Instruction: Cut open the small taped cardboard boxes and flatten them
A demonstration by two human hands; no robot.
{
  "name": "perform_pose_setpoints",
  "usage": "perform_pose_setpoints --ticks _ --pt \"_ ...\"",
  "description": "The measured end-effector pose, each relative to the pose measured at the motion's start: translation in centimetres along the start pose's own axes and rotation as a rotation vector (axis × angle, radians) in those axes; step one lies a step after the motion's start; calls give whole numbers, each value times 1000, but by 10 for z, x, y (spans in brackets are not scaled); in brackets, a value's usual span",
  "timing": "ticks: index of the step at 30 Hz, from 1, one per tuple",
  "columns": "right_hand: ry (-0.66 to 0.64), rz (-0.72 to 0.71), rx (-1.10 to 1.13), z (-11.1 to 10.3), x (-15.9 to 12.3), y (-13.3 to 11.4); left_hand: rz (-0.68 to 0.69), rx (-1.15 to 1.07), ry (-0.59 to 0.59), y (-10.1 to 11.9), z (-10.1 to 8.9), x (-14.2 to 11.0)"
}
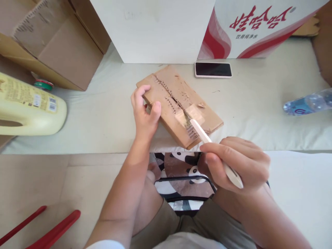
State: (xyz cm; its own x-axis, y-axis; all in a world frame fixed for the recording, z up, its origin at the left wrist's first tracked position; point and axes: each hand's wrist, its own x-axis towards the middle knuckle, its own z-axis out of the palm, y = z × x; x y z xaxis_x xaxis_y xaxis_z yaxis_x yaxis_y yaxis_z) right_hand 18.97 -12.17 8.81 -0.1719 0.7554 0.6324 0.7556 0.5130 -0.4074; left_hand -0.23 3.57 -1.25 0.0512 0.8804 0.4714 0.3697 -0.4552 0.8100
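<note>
A flat brown cardboard box lies at an angle on the covered surface, its top torn and scuffed along a long slit. Clear tape crosses the near end of that slit. My left hand grips the box by its left edge, thumb on top. In my right hand is a knife with a white handle, fingers closed around it. The knife's tip end meets the slit at the tape; how deep the blade sits I cannot tell.
A phone lies behind the box, before a large white carton. Left stand a pale yellow jug and open cardboard boxes. A plastic bottle lies at right. Red bars show at lower left.
</note>
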Motion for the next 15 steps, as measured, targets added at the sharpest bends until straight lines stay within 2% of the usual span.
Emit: perform_pose_setpoints --ticks 7,15 --pt "39 90 23 -7 0 -9 -2 -28 2 -2 0 0" --pt "60 82 24 -14 -2 -9 -63 -95 4 2 0 1"
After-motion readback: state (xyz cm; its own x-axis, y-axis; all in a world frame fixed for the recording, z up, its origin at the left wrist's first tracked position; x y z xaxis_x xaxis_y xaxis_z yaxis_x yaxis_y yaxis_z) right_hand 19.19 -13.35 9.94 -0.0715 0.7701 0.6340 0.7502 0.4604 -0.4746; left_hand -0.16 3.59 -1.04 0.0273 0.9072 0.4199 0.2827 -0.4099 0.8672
